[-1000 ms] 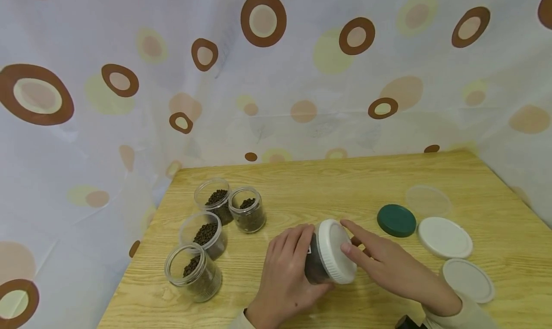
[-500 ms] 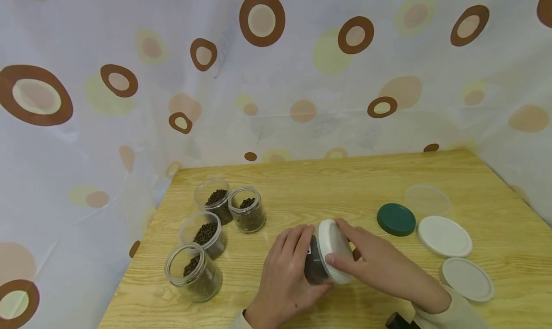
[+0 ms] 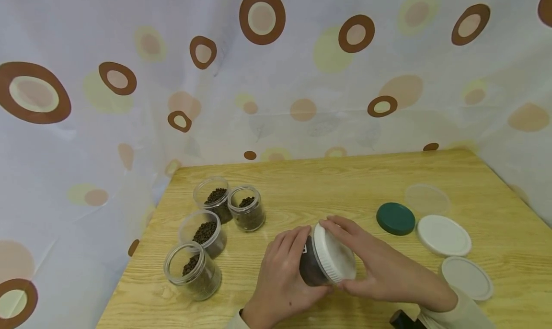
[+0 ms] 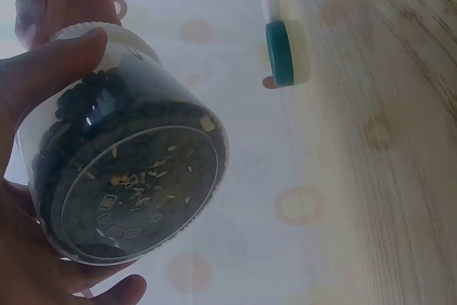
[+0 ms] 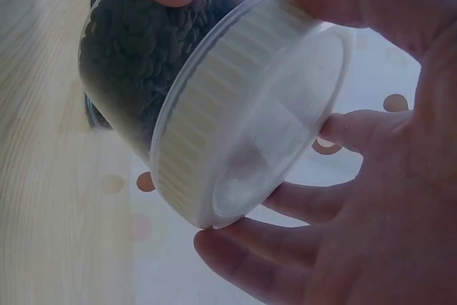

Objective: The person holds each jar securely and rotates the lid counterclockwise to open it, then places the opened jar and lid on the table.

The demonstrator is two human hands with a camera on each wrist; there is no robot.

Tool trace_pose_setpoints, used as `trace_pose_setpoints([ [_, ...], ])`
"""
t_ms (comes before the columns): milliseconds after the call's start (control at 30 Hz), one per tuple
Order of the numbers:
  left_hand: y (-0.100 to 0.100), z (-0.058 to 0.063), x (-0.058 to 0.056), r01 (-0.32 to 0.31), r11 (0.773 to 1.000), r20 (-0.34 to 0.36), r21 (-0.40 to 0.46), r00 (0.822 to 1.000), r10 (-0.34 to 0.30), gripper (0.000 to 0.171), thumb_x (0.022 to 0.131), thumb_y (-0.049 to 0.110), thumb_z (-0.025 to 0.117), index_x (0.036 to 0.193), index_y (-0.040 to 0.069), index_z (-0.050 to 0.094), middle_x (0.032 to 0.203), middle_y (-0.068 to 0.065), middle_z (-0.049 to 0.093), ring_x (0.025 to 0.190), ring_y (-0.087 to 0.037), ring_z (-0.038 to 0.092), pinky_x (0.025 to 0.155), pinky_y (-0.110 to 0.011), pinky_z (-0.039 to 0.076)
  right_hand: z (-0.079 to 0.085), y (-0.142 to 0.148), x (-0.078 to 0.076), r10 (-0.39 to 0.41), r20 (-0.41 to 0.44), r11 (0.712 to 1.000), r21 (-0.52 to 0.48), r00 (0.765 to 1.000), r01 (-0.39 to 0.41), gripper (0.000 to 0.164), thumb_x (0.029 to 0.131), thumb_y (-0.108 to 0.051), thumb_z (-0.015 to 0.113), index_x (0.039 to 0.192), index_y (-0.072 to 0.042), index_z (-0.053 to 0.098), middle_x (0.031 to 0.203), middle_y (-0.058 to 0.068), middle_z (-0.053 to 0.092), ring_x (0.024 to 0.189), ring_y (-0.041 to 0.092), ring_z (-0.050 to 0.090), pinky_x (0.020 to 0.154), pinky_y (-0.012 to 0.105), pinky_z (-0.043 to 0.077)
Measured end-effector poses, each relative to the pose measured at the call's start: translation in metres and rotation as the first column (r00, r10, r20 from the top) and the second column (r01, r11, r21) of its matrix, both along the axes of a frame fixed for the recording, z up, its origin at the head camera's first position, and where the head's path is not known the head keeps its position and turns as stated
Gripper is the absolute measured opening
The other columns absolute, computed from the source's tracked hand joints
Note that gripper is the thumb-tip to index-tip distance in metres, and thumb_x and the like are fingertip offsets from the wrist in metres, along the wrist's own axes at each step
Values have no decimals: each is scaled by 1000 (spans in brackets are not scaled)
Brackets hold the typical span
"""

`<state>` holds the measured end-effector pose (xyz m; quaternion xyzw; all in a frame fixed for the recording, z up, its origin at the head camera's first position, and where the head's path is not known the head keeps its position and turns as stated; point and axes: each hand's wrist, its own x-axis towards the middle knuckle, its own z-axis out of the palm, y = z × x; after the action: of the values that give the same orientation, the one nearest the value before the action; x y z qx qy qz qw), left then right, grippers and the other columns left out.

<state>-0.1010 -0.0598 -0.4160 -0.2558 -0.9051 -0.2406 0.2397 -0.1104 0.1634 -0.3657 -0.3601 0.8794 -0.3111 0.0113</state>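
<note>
A clear jar [image 3: 311,266] of dark pellets is tilted above the table, its white ribbed screw lid [image 3: 334,255] facing right. My left hand [image 3: 282,271] grips the jar's body, with the thumb across its near side. With thumb and fingertips spread around the rim, my right hand [image 3: 375,266] holds the lid. The left wrist view shows the jar's base [image 4: 143,191], with pale bits lying among the pellets. In the right wrist view the lid's flat top [image 5: 278,126] faces the palm, and the lid sits on the jar's mouth.
Several lidless clear jars [image 3: 200,278] part-filled with dark pellets stand at the left. At the right lie a green lid [image 3: 396,219], a white lid [image 3: 444,235], a paler lid [image 3: 467,277] and a translucent disc [image 3: 428,199]. A patterned sheet [image 3: 302,80] hangs behind the table.
My right hand's fingers have shifted around the lid, from its right side to its top and bottom edges. The left hand and jar have moved slightly left.
</note>
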Motion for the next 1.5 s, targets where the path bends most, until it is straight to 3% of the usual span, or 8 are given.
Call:
trace_pose_setpoints([
  [233,0,1,0,-11,1000,7,-8,1000,11,97,60,61,85,140,17,51,129,1,64,117,-17,61,95,-39,53,1,1,0,-19,-40,1000,11,999,20,94,84,-44,76,159,-26,21,157,4,36,128,25,54,90,34,56],
  [433,0,2,1,-16,1000,13,0,1000,16,98,59,60,86,141,17,51,129,1,64,117,-17,60,97,-39,52,2,2,2,-45,35,999,-26,998,46,91,88,-46,72,159,-28,18,157,7,35,127,28,55,85,34,57],
  [667,0,5,1,-32,999,37,19,999,32,99,56,57,89,140,18,51,129,2,63,118,-17,59,98,-40,51,1,5,1,-116,138,992,-43,984,123,72,98,-40,59,158,-24,23,156,12,39,127,31,56,81,33,57],
  [967,2,6,2,-27,999,-5,-22,1000,27,100,57,58,89,140,18,51,129,1,63,119,-17,60,98,-40,51,3,8,-4,-244,339,965,-10,909,263,54,104,-41,47,152,-18,39,132,10,62,94,13,64,69,28,50],
  [1167,4,5,0,-29,998,-173,-52,985,19,101,53,58,90,135,13,54,124,-2,65,112,-19,62,91,-39,52,7,7,-6,-278,488,957,71,827,280,57,104,-48,42,151,-17,39,84,2,69,68,15,64,55,32,51],
  [1267,5,4,0,-42,996,-218,-75,976,25,102,50,59,90,134,12,55,123,-3,66,111,-19,62,90,-38,52,8,4,-6,-295,517,952,89,804,291,60,103,-51,42,152,-16,38,83,2,67,60,19,60,49,34,49],
  [1400,7,3,1,-46,995,-218,-87,976,26,100,54,60,88,135,12,55,123,-2,66,111,-19,61,90,-38,51,7,1,-8,-304,509,951,110,805,290,67,99,-54,49,152,-16,37,95,3,66,64,17,61,52,33,49],
  [1500,7,3,2,-39,995,-209,-94,978,19,94,60,61,85,135,13,55,123,-1,65,110,-18,62,90,-37,52,7,4,-9,-257,460,966,111,850,232,77,95,-55,57,155,-14,32,108,5,66,75,12,63,59,29,50],
])
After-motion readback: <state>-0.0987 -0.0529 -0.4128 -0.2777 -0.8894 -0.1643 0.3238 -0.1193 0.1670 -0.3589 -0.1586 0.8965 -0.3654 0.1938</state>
